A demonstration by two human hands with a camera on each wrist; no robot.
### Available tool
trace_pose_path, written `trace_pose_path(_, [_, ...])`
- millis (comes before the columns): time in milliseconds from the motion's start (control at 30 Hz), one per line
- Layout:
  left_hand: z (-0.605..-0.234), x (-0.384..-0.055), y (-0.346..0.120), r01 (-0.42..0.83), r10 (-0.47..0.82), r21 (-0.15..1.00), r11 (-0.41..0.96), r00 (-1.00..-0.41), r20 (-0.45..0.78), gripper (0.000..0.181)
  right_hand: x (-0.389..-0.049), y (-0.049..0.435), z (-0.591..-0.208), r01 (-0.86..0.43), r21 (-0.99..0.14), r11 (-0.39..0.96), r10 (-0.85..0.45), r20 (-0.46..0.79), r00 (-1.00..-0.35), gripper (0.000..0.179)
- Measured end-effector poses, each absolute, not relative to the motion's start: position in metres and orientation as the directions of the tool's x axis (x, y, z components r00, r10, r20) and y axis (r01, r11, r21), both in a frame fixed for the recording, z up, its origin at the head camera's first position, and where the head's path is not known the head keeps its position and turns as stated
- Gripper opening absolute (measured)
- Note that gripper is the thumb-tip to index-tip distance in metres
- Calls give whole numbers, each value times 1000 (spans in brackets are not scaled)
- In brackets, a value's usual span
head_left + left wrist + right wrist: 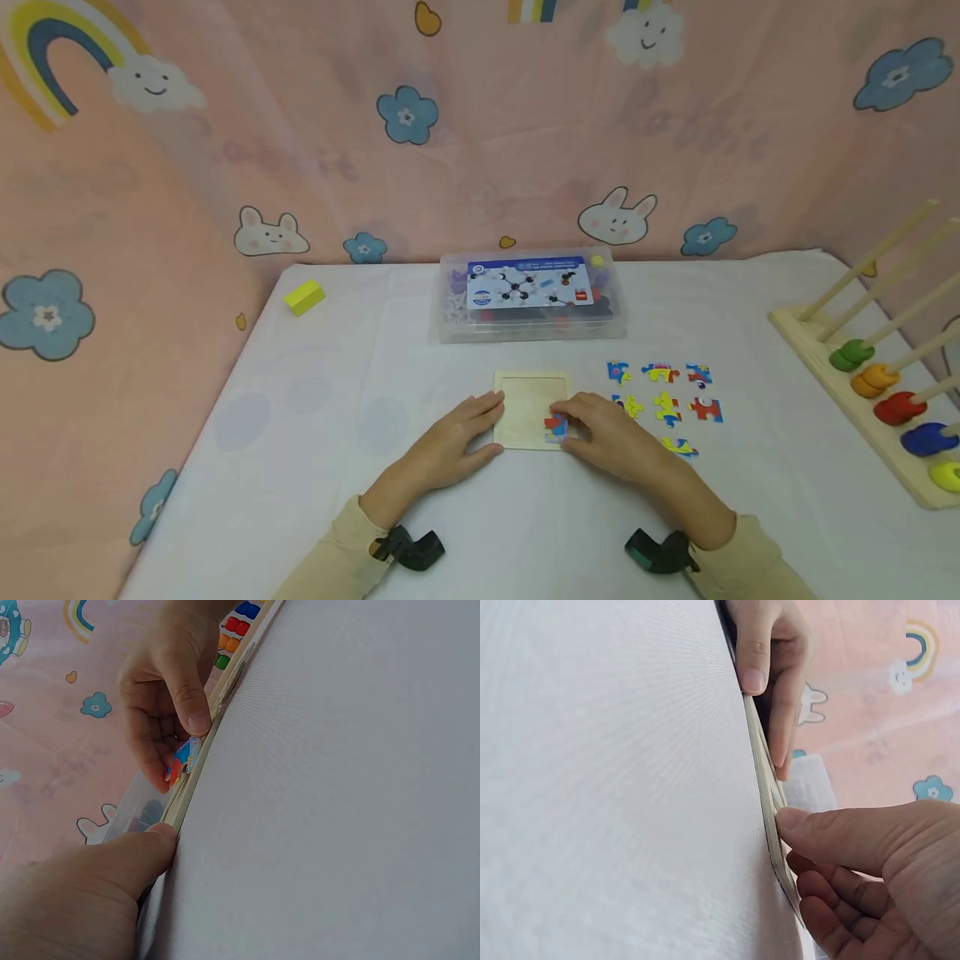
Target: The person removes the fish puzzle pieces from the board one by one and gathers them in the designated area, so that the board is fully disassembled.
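Note:
A shallow square wooden puzzle tray [519,410] lies on the white table in front of the person. My left hand [454,440] rests along its left edge with fairly straight fingers, the thumb [159,838] at the near corner. At the tray's lower right corner my right hand [611,437] pinches a red and blue jigsaw piece [555,427] between thumb and fingers. In the left wrist view this piece [182,760] stands tilted over the tray's rim. Several loose jigsaw pieces [666,408] lie to the right, one partly hidden by the right hand.
Behind the tray sits a clear plastic box [531,327] with a molecule picture on its label. A yellow block [304,297] lies at the far left. On the right stands a wooden peg rack [832,379] with coloured beads. A patterned pink cloth [480,142] hangs behind the table.

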State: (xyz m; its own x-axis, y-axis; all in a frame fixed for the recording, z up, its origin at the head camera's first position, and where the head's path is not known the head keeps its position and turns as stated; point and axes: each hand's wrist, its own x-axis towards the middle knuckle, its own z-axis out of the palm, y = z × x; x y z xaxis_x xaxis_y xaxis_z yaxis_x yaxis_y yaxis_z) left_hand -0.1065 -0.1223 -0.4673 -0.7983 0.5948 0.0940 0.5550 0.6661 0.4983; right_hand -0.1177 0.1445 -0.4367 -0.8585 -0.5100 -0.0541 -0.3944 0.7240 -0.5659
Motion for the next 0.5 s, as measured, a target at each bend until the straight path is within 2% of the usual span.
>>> trace_pose_path(367, [-467, -106, -124, 557, 598, 499, 663, -796, 95, 60, -114, 164, -429, -365, -597, 715, -478, -36, -878, 42])
trace_pose_path(500, [-467, -107, -124, 556, 600, 505, 660, -795, 91, 60, -108, 181, -422, -338, -571, 748, -441, -47, -896, 43])
